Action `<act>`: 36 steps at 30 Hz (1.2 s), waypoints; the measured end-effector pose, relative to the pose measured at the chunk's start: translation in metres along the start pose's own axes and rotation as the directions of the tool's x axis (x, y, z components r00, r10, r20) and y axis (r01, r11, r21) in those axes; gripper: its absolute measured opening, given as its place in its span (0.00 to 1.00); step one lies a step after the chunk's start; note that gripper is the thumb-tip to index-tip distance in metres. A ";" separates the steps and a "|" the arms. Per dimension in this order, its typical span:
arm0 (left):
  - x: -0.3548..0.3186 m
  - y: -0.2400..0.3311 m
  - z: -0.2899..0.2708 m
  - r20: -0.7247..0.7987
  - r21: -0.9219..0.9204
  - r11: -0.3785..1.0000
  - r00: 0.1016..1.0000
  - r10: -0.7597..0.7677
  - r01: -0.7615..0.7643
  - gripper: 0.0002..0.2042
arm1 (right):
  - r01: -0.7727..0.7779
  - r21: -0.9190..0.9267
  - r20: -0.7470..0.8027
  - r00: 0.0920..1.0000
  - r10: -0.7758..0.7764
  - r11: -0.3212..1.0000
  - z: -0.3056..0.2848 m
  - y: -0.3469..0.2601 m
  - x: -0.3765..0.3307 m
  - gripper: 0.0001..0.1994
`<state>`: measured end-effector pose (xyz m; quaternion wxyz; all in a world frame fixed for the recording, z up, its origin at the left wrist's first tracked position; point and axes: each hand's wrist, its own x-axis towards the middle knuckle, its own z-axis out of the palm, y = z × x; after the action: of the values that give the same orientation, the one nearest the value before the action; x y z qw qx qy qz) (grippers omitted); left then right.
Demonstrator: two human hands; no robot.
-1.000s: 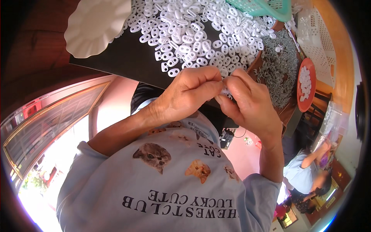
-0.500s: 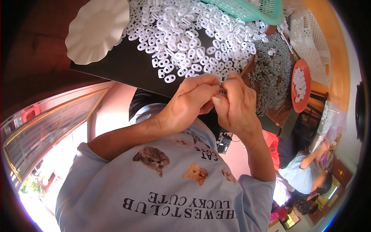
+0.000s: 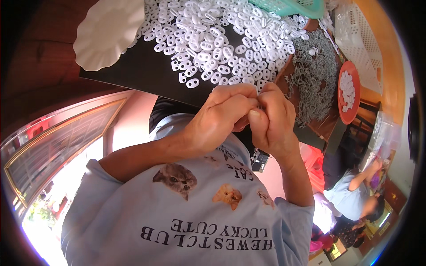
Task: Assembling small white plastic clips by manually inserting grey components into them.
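At frame center, your left hand (image 3: 219, 113) and right hand (image 3: 276, 122) meet, fingers pinched closed, on what cannot tell; likely fingertip work near white pieces (image 3: 203, 56); next move needs steady pinch.

Loose pieces (image 3: 204, 56) are lying on the table (image 3: 128, 64) between a dish (image 3: 108, 35) at left and small parts (image 3: 313, 84) at right, with a basket (image 3: 315, 9) sitting behind and a bowl (image 3: 347, 117) farther right.

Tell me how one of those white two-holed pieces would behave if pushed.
A white piece would probably slide rather than roll, lying flat on the black tabletop. It's likely light, being small beside the left hand. It seems stiff, since heaped ones show no sagging.
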<state>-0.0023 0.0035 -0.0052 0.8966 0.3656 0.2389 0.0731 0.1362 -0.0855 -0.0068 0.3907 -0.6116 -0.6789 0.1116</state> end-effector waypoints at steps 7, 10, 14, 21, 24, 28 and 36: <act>-0.004 0.005 0.002 0.006 0.066 0.996 0.998 -0.064 0.063 0.07 | 0.040 -0.050 -0.002 0.999 -0.040 0.998 -0.007 0.001 -0.006 0.13; -0.003 -0.001 0.002 0.005 0.061 0.996 0.998 -0.066 0.066 0.07 | 0.016 -0.033 -0.013 1.000 -0.016 0.999 -0.003 0.003 -0.011 0.12; -0.003 -0.005 0.003 0.017 0.037 0.999 1.000 -0.017 0.017 0.08 | -0.029 -0.031 -0.010 1.000 0.028 0.999 0.000 0.002 -0.014 0.11; -0.006 -0.011 0.003 -0.030 0.161 0.986 0.999 0.046 -0.041 0.08 | -0.028 0.029 -0.106 0.994 0.031 0.999 0.013 -0.001 -0.019 0.09; -0.009 -0.014 0.005 -0.112 0.059 0.998 0.994 0.013 -0.006 0.08 | 0.027 -0.042 -0.127 0.991 -0.032 0.999 0.016 0.000 -0.020 0.09; -0.009 -0.010 0.007 -0.056 0.045 0.998 0.998 0.040 -0.037 0.07 | 0.014 -0.043 -0.128 0.992 -0.020 0.999 0.014 -0.003 -0.018 0.09; -0.006 -0.006 0.002 -0.052 0.086 0.996 0.998 0.019 -0.015 0.08 | -0.014 -0.023 -0.114 0.993 0.011 1.000 0.009 -0.008 -0.014 0.09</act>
<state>-0.0068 -0.0039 -0.0063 0.8729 0.4036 0.2621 0.0800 0.1237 -0.0972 -0.0134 0.4208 -0.6259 -0.6528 0.0710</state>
